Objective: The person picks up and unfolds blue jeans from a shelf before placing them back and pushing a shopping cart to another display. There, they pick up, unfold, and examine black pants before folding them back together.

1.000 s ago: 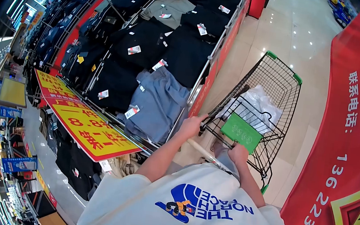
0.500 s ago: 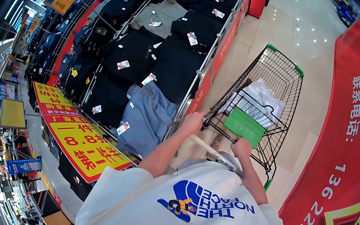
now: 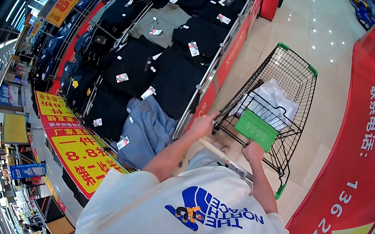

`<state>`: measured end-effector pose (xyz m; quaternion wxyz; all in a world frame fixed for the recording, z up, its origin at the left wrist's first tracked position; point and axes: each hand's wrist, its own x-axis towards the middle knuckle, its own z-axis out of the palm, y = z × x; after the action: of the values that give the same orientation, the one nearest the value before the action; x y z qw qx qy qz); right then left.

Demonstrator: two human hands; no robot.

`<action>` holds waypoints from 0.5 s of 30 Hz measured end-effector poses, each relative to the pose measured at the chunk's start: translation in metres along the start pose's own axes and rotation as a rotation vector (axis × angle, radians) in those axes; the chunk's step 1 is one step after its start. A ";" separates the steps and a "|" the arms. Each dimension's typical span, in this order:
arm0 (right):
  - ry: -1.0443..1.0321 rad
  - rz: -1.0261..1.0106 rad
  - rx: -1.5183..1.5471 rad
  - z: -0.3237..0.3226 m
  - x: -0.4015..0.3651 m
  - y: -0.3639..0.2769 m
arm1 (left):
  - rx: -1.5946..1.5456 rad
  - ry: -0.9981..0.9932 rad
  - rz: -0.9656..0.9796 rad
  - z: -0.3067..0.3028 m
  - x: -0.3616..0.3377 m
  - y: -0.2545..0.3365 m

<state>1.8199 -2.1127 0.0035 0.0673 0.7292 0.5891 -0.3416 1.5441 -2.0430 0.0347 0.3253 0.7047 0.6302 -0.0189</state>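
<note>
The bare left hand [image 3: 202, 126] and bare right hand [image 3: 253, 151] grip a black wire shopping cart [image 3: 256, 128] holding crumpled white plastic [image 3: 271, 99]; an orange rectangular sign [image 3: 64, 1] reads 89.

Black wire cart [image 3: 292, 68], green-cornered, upright on floor [image 3: 329, 94].

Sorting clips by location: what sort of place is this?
Probably a supermarket or large discount store, in a clothing section. Cues: a wire shopping cart, racks of folded clothes with tags, and a yellow-and-red promotional sign.
</note>
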 end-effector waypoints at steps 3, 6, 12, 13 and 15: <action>-0.043 0.036 -0.004 -0.012 0.018 0.000 | 0.005 0.061 0.055 -0.004 0.022 0.005; 0.021 -0.002 0.021 -0.018 0.039 0.001 | 0.020 0.050 0.067 -0.013 0.048 0.007; 0.043 0.009 0.021 -0.047 0.084 -0.006 | 0.006 0.007 0.082 -0.037 0.108 0.016; 0.053 0.008 0.017 -0.055 0.092 -0.008 | 0.003 0.016 0.089 -0.038 0.120 0.018; 0.021 0.066 0.036 -0.068 0.107 -0.013 | 0.050 -0.008 0.080 -0.044 0.141 0.020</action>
<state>1.8443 -1.9879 -0.0029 0.0590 0.7530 0.5590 -0.3420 1.5744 -1.8980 0.0168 0.3103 0.7374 0.5995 -0.0244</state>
